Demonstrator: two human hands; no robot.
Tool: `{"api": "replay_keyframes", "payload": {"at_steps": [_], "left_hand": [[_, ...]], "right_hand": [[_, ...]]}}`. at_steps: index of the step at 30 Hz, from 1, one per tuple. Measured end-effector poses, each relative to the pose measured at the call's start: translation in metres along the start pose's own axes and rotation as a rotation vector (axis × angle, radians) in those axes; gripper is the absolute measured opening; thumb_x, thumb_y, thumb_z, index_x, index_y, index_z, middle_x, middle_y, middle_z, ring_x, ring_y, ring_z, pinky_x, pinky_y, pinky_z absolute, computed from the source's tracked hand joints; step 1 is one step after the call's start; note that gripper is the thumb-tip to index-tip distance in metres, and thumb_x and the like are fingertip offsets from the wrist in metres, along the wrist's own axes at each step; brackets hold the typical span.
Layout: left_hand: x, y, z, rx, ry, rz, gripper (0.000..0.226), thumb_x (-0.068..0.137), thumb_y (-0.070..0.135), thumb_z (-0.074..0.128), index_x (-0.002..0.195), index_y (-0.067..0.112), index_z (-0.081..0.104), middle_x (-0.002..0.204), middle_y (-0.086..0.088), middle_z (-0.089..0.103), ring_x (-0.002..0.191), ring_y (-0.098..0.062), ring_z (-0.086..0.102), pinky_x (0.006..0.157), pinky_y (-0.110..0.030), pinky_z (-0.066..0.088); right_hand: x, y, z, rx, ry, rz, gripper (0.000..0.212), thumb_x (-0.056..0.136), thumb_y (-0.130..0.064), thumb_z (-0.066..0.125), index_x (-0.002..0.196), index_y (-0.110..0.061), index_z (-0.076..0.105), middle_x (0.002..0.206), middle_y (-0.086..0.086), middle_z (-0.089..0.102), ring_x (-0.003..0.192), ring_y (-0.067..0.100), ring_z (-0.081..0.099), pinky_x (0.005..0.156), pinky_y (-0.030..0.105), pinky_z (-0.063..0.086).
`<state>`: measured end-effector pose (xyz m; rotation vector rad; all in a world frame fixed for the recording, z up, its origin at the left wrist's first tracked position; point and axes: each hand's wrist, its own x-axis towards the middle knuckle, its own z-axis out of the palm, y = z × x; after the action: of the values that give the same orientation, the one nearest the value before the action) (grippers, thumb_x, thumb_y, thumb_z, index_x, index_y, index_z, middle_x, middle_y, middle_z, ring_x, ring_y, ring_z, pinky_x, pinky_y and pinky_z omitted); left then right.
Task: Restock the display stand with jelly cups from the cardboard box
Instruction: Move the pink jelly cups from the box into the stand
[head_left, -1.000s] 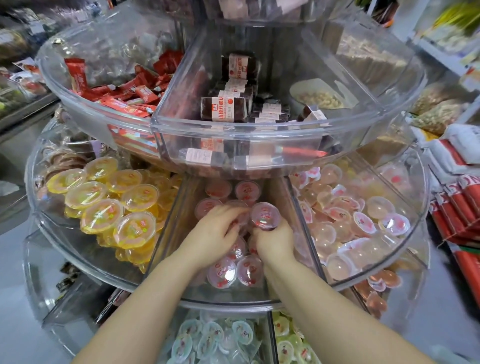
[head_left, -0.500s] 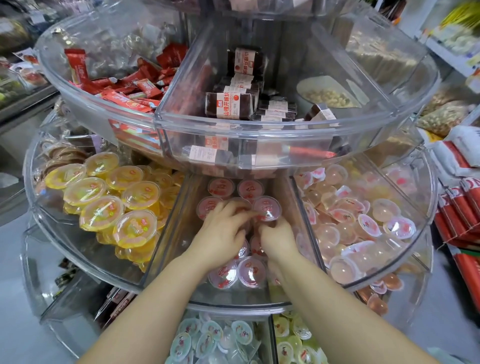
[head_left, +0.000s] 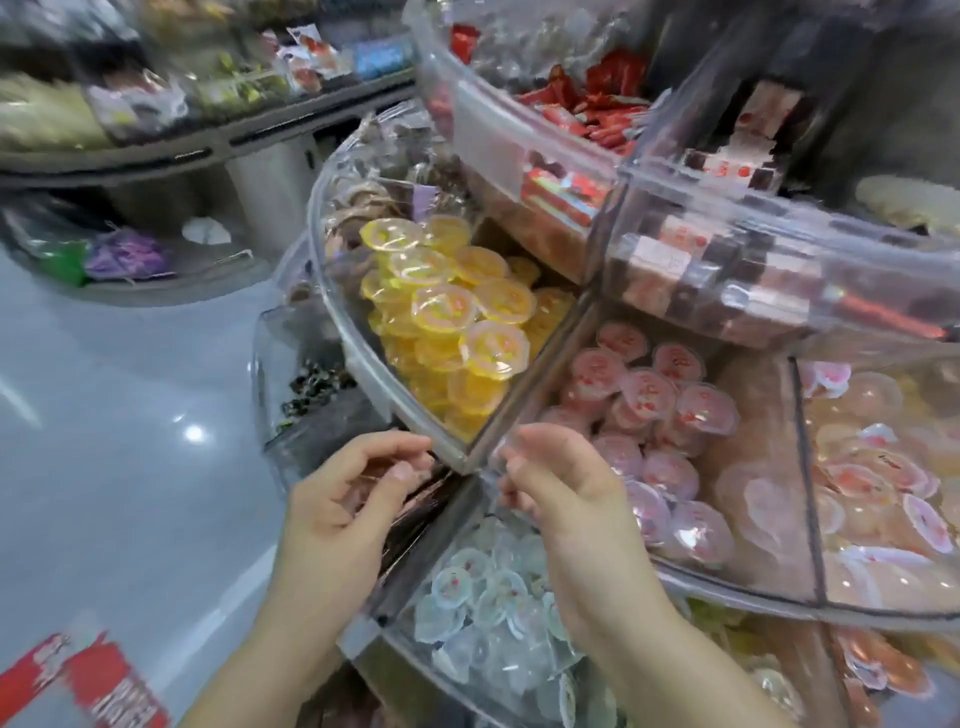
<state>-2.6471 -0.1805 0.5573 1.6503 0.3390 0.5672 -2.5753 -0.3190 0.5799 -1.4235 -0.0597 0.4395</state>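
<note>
The clear round display stand (head_left: 395, 395) fills the right of the head view. Its middle tier has a compartment of pink-lidded jelly cups (head_left: 649, 395), with yellow jelly cups (head_left: 452, 306) in the compartment to the left. My left hand (head_left: 348, 499) and my right hand (head_left: 561, 488) hover in front of the tier's rim, outside the compartment, fingers loosely curled and holding nothing. A red and white printed corner of the cardboard box (head_left: 98, 680) shows at the bottom left, blurred.
Pale jelly cups (head_left: 483, 603) lie in the lower tier under my hands. The upper tier holds red snack packs (head_left: 587, 114) and dark wrapped bars (head_left: 701, 260). Grey floor (head_left: 104, 415) spreads to the left, with low shelves of bagged goods (head_left: 130, 104) behind.
Both hands have come out of the pink jelly compartment and drawn back toward me, empty. The view has swung left, so the stand now sits to the right.
</note>
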Motion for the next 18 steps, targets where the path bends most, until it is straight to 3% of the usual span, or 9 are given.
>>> {"api": "replay_keyframes", "payload": {"at_steps": [3, 6, 10, 12, 14, 18], "left_hand": [[-0.042, -0.029, -0.060, 0.066, 0.210, -0.114, 0.052, 0.087, -0.004, 0.057, 0.078, 0.046, 0.069, 0.080, 0.019, 0.071, 0.073, 0.006, 0.064, 0.070, -0.005, 0.047], [-0.095, -0.075, -0.114, 0.060, 0.395, -0.242, 0.046, 0.088, -0.003, 0.057, 0.079, 0.040, 0.069, 0.080, 0.018, 0.071, 0.072, 0.006, 0.063, 0.067, -0.005, 0.046], [-0.175, -0.166, -0.165, 0.065, 0.567, -0.468, 0.039, 0.088, -0.005, 0.055, 0.083, 0.032, 0.066, 0.079, 0.012, 0.071, 0.080, 0.002, 0.064, 0.073, -0.011, 0.048], [-0.214, -0.220, -0.177, 0.087, 0.634, -0.559, 0.038, 0.088, -0.006, 0.054, 0.085, 0.031, 0.063, 0.080, 0.008, 0.068, 0.077, 0.005, 0.062, 0.075, -0.014, 0.046], [-0.249, -0.277, -0.178, 0.102, 0.666, -0.668, 0.037, 0.088, -0.004, 0.055, 0.085, 0.032, 0.061, 0.084, 0.007, 0.066, 0.078, 0.002, 0.061, 0.072, -0.009, 0.043], [-0.303, -0.406, -0.159, 0.138, 0.648, -0.856, 0.037, 0.087, -0.005, 0.054, 0.086, 0.032, 0.058, 0.084, 0.006, 0.062, 0.079, -0.007, 0.057, 0.063, -0.002, 0.039]], "right_hand": [[-0.019, 0.036, 0.054, -0.064, -0.249, 0.018, 0.021, 0.087, 0.005, 0.056, 0.083, -0.015, 0.063, 0.060, -0.011, 0.058, 0.057, 0.006, 0.052, 0.055, 0.014, 0.046], [-0.038, 0.101, 0.101, -0.158, -0.443, 0.119, 0.021, 0.088, 0.004, 0.055, 0.084, -0.015, 0.062, 0.065, -0.006, 0.057, 0.056, 0.006, 0.052, 0.055, 0.013, 0.045], [-0.055, 0.224, 0.130, -0.441, -0.642, 0.257, 0.020, 0.090, -0.002, 0.055, 0.085, -0.021, 0.061, 0.073, -0.002, 0.058, 0.065, 0.013, 0.051, 0.063, 0.022, 0.042], [-0.054, 0.293, 0.127, -0.612, -0.710, 0.311, 0.021, 0.089, -0.005, 0.056, 0.083, -0.026, 0.059, 0.077, 0.001, 0.059, 0.068, 0.016, 0.053, 0.060, 0.016, 0.043], [-0.047, 0.364, 0.115, -0.785, -0.741, 0.342, 0.026, 0.088, -0.005, 0.057, 0.080, -0.030, 0.057, 0.081, 0.002, 0.060, 0.071, 0.016, 0.057, 0.062, 0.013, 0.044], [-0.021, 0.508, 0.080, -1.071, -0.833, 0.408, 0.015, 0.086, -0.007, 0.057, 0.087, -0.021, 0.057, 0.088, 0.010, 0.064, 0.088, 0.031, 0.064, 0.082, 0.037, 0.051]]}}
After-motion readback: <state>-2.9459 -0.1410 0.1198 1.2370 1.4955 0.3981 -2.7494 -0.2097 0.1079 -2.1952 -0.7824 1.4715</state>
